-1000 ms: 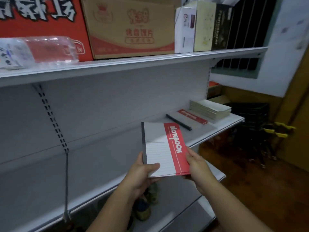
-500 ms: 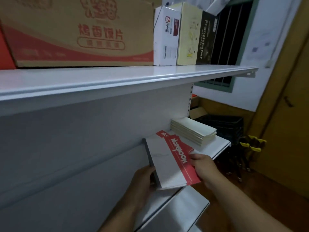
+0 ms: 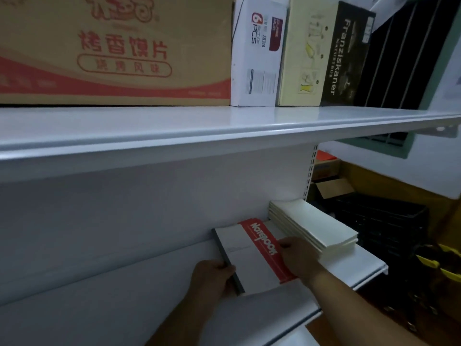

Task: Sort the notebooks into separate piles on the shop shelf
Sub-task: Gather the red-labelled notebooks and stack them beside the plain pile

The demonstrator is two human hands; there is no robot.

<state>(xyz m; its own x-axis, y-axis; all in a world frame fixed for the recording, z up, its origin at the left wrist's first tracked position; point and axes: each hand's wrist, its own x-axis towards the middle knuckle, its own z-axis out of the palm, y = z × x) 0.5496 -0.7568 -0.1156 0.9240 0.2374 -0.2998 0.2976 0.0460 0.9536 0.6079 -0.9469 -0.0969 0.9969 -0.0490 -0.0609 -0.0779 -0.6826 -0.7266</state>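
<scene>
We hold 1 red-and-white notebook (image 3: pixel 252 255) flat over the middle shelf (image 3: pixel 359 268), with both hands clamped on it. Our left hand (image 3: pixel 212 278) curls round its dark spine edge; our right hand (image 3: pixel 299 255) grips the red band, thumb on top. Just beyond our right fingers (image 3: pixel 287 244) sits a stack of cream notebooks (image 3: pixel 311 226). It seems another red notebook lies beneath ours, though we cannot tell. Above our hands, the upper shelf (image 3: pixel 224 126) carries a cardboard carton (image 3: pixel 119 51).
</scene>
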